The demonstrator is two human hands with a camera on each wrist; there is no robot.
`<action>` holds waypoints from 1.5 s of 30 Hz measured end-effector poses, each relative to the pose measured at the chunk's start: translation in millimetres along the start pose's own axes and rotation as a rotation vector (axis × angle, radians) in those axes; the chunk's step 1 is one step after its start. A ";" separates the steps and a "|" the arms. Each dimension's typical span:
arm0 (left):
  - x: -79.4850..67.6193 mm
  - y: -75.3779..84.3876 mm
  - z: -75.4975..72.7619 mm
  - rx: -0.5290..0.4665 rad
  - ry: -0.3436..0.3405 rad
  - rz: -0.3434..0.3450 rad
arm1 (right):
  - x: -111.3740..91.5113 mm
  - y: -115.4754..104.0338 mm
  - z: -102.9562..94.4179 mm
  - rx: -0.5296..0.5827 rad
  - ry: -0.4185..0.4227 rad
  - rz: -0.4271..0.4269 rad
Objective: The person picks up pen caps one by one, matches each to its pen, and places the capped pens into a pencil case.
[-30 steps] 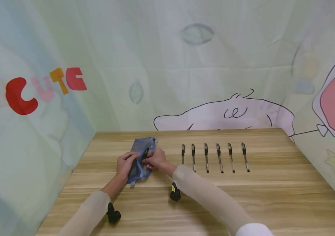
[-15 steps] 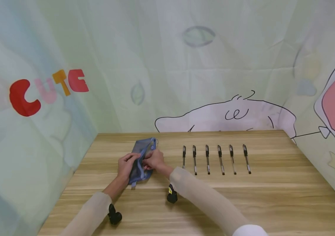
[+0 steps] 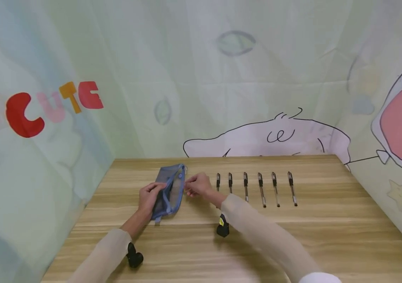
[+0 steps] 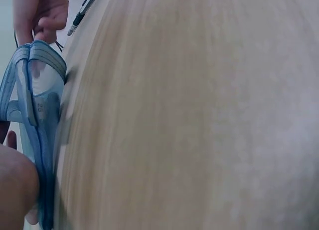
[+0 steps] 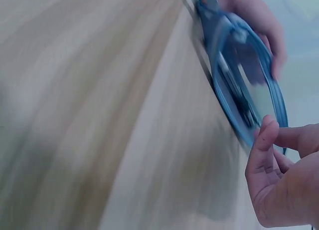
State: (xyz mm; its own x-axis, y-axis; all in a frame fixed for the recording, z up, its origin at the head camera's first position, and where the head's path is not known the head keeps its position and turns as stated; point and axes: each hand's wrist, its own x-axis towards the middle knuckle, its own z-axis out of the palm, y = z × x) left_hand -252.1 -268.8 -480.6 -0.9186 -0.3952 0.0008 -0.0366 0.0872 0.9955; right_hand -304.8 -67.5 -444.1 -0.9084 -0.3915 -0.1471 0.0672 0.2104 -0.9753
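A blue mesh zipper pouch [image 3: 168,172] lies at the left of the table, its mouth spread. My left hand [image 3: 148,197] grips the pouch's left side, thumb and fingers at the zipper edge. At the opposite edge is my right hand [image 3: 200,184], where thumb and finger pinch the rim. In the right wrist view the right hand [image 5: 281,175] overlaps the near end of the pouch [image 5: 219,65]. Inside the opening a dark pen [image 5: 239,98] shows, blurred. The left wrist view shows the pouch's zipper [image 4: 37,120] from its end, with the right fingers beyond.
Several black-capped pens [image 3: 260,181] lie in a row right of the pouch, roughly parallel. My right forearm covers the lower part of the leftmost ones. The wooden table [image 3: 310,243] meets a printed curtain [image 3: 144,78] at the back and sides.
My right hand held a dark pen at the pouch's mouth, then reached inside. Now it has come back to the right edge, and the pen is in the pouch. My left hand keeps its grip.
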 end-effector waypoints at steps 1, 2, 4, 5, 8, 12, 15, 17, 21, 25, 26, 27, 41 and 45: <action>0.4 0.5 0.2 0.000 -0.003 0.001 | -0.9 -1.1 -7.0 -0.003 0.005 0.003; 0.8 0.9 0.5 -0.001 -0.003 -0.001 | -1.7 -1.7 -13.8 -0.011 0.015 0.002; 1.4 2.1 1.4 -0.001 -0.010 -0.004 | -2.7 -1.9 -27.0 -0.020 0.033 0.005; 1.9 2.6 2.0 0.002 -0.013 -0.005 | -2.9 -1.7 -33.3 -0.026 0.049 0.006; 3.2 4.2 4.3 0.002 -0.017 0.001 | -3.1 0.6 -51.5 -0.038 0.097 0.016; 4.6 5.5 7.5 0.003 -0.017 0.013 | -4.4 3.3 -74.3 -0.054 0.165 0.033; 5.8 5.1 10.2 -0.003 -0.017 0.014 | -5.8 5.6 -90.2 -0.089 0.215 0.049; 6.8 4.7 11.8 -0.007 -0.016 0.013 | -7.0 7.3 -99.9 -0.115 0.241 0.056; 7.6 4.9 15.0 -0.006 -0.018 0.007 | -8.1 11.1 -114.4 -0.132 0.270 0.076; 7.2 5.2 16.5 0.001 -0.040 -0.002 | -6.7 16.5 -118.6 -0.129 0.304 0.091; 6.6 4.9 15.4 0.003 -0.041 -0.002 | -5.7 18.2 -117.1 -0.131 0.306 0.091; 5.5 4.2 13.5 0.010 -0.036 -0.003 | -4.4 19.9 -114.6 -0.130 0.302 0.093; -6.6 -4.3 -4.0 0.049 0.017 -0.024 | 20.3 38.7 -86.5 -0.458 0.230 0.033; -0.1 -0.4 3.3 0.043 0.020 -0.012 | 9.4 21.8 -87.0 -0.454 0.241 0.026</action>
State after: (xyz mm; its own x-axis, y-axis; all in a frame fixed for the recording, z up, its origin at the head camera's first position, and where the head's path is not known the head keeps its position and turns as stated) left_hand -253.3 -265.8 -481.3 -0.9100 -0.4146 -0.0083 -0.0644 0.1213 0.9905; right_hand -347.8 11.4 -452.4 -0.9816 -0.1751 -0.0758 -0.0468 0.6062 -0.7939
